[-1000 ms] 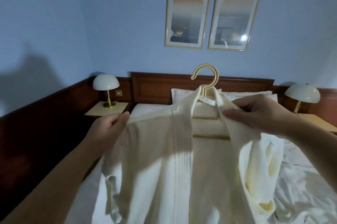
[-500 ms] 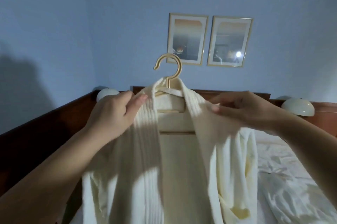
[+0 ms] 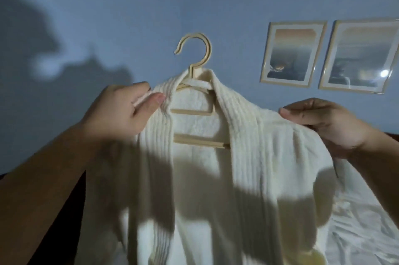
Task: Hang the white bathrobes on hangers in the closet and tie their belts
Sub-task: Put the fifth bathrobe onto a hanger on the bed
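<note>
The grip of both hands, left hand point(image 3: 121, 111) and right hand point(image 3: 323, 122), pinches the bathrobe point(image 3: 216, 178) shoulders on the hanger point(image 3: 194, 70); closet and belt remain.

A bed point(image 3: 367, 228) fills the lower right corner of the view, covered in a white sheet point(image 3: 354, 243) that lies rumpled in soft folds and creases across it. Only this corner of the bed shows; the rest is hidden behind a white bathrobe point(image 3: 216, 178) held up in front of it. The lower right part of the bathrobe hangs down close to the sheet, but it is not possible to tell whether the cloth touches the bed. At the far right edge, a thin strip of dark wood point(image 3: 391, 136) shows just above the bed.
</note>
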Motion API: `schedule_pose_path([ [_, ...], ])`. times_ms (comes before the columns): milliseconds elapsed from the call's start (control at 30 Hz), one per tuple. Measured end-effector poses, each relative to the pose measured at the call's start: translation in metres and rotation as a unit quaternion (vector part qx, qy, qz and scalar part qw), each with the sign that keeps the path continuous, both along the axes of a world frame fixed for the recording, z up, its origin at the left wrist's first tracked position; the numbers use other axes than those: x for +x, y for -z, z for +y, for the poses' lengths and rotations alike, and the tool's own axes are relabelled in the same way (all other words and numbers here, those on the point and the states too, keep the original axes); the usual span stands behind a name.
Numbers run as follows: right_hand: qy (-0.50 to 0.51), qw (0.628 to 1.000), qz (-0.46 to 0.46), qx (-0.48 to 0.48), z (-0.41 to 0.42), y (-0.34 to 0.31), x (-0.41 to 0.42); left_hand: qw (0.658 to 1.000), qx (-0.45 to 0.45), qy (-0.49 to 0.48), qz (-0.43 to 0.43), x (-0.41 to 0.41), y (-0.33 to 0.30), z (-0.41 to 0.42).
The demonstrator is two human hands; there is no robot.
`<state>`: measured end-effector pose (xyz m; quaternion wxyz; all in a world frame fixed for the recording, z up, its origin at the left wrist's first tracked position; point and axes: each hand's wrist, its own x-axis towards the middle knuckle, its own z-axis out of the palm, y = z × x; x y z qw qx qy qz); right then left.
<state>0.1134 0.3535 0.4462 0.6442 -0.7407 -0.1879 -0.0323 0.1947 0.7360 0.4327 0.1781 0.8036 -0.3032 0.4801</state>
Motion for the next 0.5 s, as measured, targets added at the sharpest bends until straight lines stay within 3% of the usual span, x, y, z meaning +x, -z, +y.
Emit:
schedule_pose_path([
  [167, -0.058, 0.997, 0.041, -0.041, 0.049, 0.022, 0.037, 0.994, -0.002, -0.105, -0.044, -0.049, 0.000, 0.045],
  [333, -0.139, 0.956, 0.129, -0.224, 0.117, 0.049, 0.053, 0.970, 0.116, -0.193, -0.090, -0.104, 0.016, 0.110],
  [400, -0.139, 0.954, 0.089, -0.248, 0.144, 0.053, 0.057, 0.964, 0.117, -0.221, -0.084, -0.121, 0.019, 0.128],
  [500, -0.110, 0.967, -0.053, -0.224, 0.195, 0.047, 0.044, 0.954, 0.090, -0.283, -0.049, -0.147, 0.024, 0.154],
])
